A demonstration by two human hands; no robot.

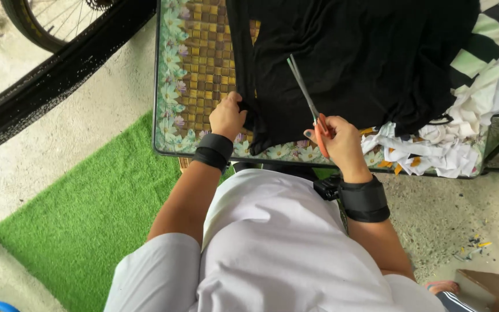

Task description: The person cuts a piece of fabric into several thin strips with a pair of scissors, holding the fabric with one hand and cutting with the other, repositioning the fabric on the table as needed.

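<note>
Table point(203, 69) first: a tiled top with a flowered border, lying ahead of both hands. Black cloth point(353, 63) next, spread across the table beyond the fingertips, its near hem hanging just over the edge between the two wrists. Pile of white and striped scraps point(463, 133) off to the outside of the right hand, touching the cloth's far side. Green mat point(88, 208) below and outward of the left forearm.

Right hand point(342, 141) closed through the orange handles of the scissors point(307, 95), thumb uppermost; blades only slightly parted, pointing forward and inward over the cloth. Left hand point(227, 115) curled, pinching the cloth's edge just inside the thumb, well apart from the blades.

Judged from this: best to keep the pinched edge pulled taut away from the scissors, so the fabric lies flat rather than bunching. Long, full closes rather than snips, lower blade sliding along the tabletop. Left fingers kept clear to the side of the cutting line. Loose folds near the blade tips worth smoothing first.
</note>
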